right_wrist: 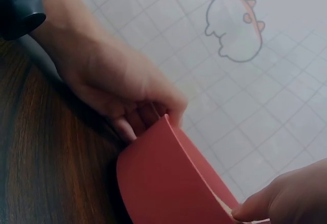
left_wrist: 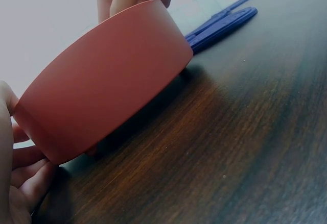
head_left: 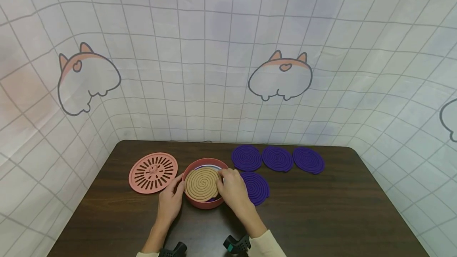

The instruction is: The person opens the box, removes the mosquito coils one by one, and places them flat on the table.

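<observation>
A tan mosquito coil [head_left: 202, 184] lies tilted in the mouth of a round pinkish-red container [head_left: 203, 205]. My right hand [head_left: 233, 189] pinches the coil's right edge, fingertips inside the rim. At the container's left side, my left hand [head_left: 170, 203] holds the wall, thumb near the rim and fingers low by the base, as the left wrist view shows. Under the tan coil, slivers of white and purple peek out; the rest of the inside is hidden.
A pink slotted lid [head_left: 153, 173] lies flat left of the container. To the right are several purple mosquito coils: a row along the back with one coil [head_left: 308, 160] at its end, and another coil [head_left: 256, 187] nearer, partly behind my right hand. A patterned cloth hangs behind the table [head_left: 328, 217].
</observation>
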The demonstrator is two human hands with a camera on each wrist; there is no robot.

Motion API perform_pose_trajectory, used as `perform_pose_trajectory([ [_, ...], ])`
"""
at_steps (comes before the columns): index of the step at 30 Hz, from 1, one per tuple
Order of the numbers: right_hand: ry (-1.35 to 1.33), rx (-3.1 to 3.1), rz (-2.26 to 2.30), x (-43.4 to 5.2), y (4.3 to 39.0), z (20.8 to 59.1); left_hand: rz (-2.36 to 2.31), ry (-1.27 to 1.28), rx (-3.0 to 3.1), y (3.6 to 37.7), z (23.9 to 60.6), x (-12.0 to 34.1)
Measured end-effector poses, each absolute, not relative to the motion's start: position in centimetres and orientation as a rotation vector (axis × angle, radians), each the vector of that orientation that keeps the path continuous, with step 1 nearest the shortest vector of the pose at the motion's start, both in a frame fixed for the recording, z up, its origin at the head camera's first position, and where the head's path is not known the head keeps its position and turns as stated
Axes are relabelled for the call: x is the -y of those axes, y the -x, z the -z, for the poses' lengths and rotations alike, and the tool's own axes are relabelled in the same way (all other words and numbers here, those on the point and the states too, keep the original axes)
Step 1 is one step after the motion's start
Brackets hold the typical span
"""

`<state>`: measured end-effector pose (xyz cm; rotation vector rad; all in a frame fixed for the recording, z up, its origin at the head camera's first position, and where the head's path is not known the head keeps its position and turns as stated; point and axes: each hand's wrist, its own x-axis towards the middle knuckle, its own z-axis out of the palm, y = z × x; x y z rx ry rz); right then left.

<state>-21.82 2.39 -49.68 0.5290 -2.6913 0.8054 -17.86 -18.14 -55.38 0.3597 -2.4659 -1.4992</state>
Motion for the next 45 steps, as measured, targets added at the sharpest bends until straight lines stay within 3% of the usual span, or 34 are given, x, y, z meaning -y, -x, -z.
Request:
perform_pose_trajectory([
  [24,-0.515,2.642,-1.476,-3.27,22.2,49.06,1.506,-0.354,2.458,17.87,55.3,18.18],
  [45,-0.606,2.701,-1.484,-3.26,21.89,49.06,1.512,-0.356,2.461,17.78,55.36,18.18],
])
